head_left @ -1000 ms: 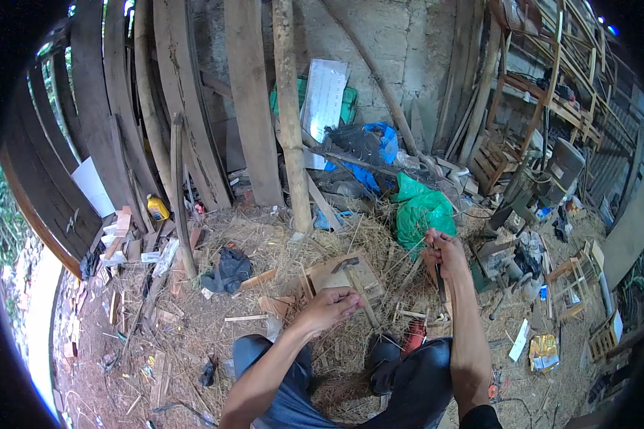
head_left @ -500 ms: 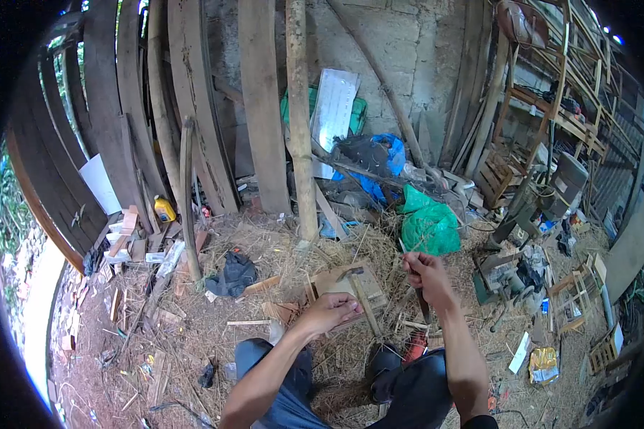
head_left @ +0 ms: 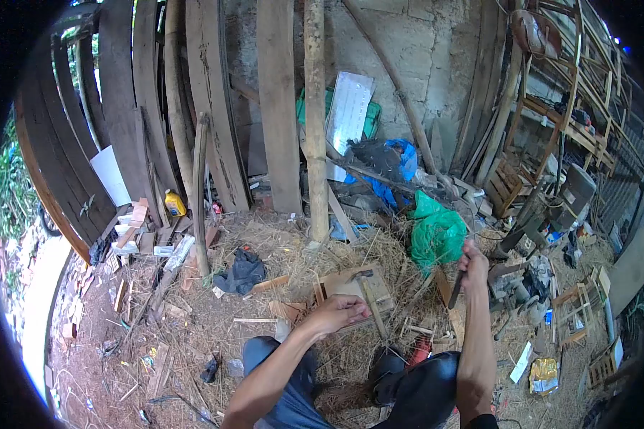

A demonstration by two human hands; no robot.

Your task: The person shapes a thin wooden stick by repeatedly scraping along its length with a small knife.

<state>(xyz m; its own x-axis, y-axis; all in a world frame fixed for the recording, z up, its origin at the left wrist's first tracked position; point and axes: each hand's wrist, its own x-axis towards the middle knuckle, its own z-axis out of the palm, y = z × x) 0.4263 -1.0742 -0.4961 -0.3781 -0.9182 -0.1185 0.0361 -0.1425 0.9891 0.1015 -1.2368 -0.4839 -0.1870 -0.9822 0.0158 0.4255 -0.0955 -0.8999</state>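
Note:
Near the middle, my left hand is closed in a pinch, and what it holds is too small to make out. Just right of its fingers lies a hammer on a wooden board. Farther right, my right hand is raised in front of the lower edge of a green plastic bag. Its fingers are wrapped round a dark knife-like tool that points down. A red object is beside my knee.
A wooden post stands ahead, with upright planks behind it. A dark cloth lies on the straw-covered ground. A yellow bottle sits at the left. Wooden frames and a gold packet are at the right.
My right hand has gone left, then back right and slightly up, with the dark tool. My left hand stays pinched near the hammer. The view has shifted a little left.

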